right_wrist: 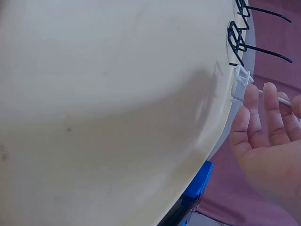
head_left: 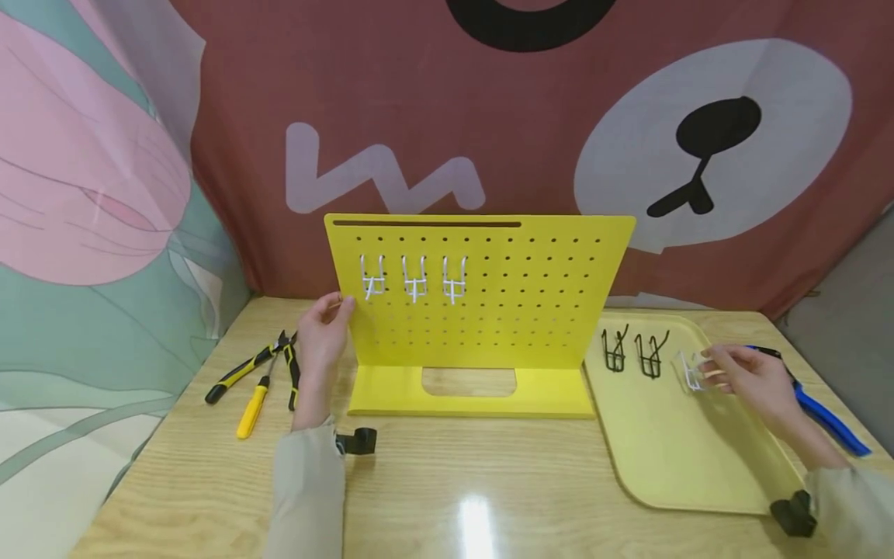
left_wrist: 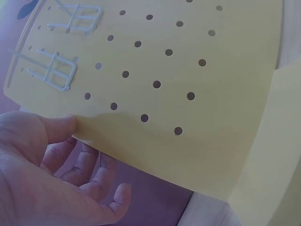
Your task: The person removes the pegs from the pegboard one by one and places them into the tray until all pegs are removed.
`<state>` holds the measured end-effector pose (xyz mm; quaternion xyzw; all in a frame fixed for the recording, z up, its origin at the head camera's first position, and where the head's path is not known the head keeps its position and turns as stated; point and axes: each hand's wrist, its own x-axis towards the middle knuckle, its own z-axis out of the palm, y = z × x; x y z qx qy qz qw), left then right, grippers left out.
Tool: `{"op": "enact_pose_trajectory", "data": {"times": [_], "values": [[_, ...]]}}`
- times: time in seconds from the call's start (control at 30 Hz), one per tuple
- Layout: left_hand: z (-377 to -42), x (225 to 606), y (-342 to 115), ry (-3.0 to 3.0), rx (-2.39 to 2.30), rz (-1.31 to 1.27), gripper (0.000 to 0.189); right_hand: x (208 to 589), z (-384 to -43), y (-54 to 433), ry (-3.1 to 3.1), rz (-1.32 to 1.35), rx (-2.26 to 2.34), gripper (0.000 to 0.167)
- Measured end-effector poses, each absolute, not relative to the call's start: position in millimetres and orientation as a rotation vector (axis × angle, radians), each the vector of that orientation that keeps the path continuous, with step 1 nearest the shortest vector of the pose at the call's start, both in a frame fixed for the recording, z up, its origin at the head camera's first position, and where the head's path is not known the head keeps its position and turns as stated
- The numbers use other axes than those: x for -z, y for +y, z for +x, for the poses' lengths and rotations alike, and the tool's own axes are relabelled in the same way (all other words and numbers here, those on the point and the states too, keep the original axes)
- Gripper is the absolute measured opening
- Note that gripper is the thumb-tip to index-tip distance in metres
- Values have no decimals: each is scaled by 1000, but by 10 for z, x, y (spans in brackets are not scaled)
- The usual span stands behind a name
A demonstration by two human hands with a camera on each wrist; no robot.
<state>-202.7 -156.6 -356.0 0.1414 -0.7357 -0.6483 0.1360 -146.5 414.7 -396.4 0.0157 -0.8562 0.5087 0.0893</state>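
A yellow pegboard [head_left: 531, 295] stands upright on its base, with three white wire hooks [head_left: 415, 281] hung in a row at its upper left. My left hand [head_left: 324, 334] grips the board's left edge. In the left wrist view the thumb [left_wrist: 61, 128] lies on the front face and the other fingers are behind the edge. Over the right side of a pale yellow tray [head_left: 670, 458], my right hand [head_left: 757, 384] pinches a white wire hook [head_left: 691, 376] by its prong. Two black wire hooks [head_left: 650, 357] lie to the left of that hand on the tray.
Left of the board lie pliers with black and yellow handles [head_left: 240, 376] and a yellow-handled screwdriver [head_left: 253, 407]. A blue-handled tool [head_left: 831, 419] lies along the tray's right side. Behind the wooden table [head_left: 433, 481] hangs a printed cloth [head_left: 517, 132].
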Motion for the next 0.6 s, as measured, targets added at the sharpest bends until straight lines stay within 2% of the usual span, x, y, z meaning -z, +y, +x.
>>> {"op": "enact_pose_trajectory", "data": {"times": [0.33,0.6], "values": [[-2010,3559,-1573,-2140,1857,401,33,4017,-1572,4111,-2627,-46,-1549,15],[-2005,3554,-1568,-2151,1847,390,33,4003,-1644,4090,-2676,-86,-1542,24]]}}
